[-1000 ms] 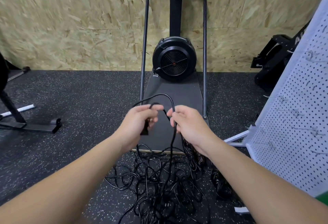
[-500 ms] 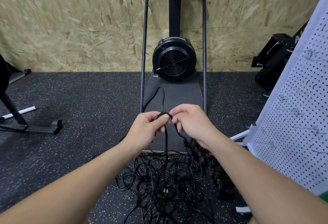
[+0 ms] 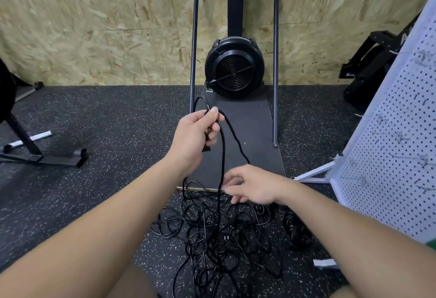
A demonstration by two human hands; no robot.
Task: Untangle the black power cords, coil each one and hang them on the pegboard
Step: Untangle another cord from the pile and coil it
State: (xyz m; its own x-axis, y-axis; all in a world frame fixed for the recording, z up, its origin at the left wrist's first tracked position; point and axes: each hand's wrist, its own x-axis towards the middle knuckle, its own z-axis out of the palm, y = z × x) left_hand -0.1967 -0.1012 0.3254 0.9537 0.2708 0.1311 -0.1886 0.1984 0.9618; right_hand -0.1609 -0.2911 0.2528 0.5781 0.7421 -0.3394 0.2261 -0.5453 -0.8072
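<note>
I saw the left hand raised in front of the black fan machine, and its grip was pinching one black power cord between the thumb and the curled fingers, with a small loop of the cord standing above the knuckles. From this hand two strands went down: one hung almost straight to the floor, the other ran to the right and down toward the right hand. The right hand was lower, just above the near edge of the dark platform of the machine, with its fingers loosely spread and a little bent; it was blurred, and I could not tell if the fingertips touched the cord or only were beside it. Under both hands the rest of the cords lay as a tangled pile on the speckled rubber floor, many loops crossing each other, and a darker bundle lay just to the right of the pile. The white pegboard stood at the right side, tilted, with several thin wire hooks on it, and I saw no cord on the hooks. Behind everything was a wall of pressed wood chips, and a black metal stand rested on the floor at the far left.
</note>
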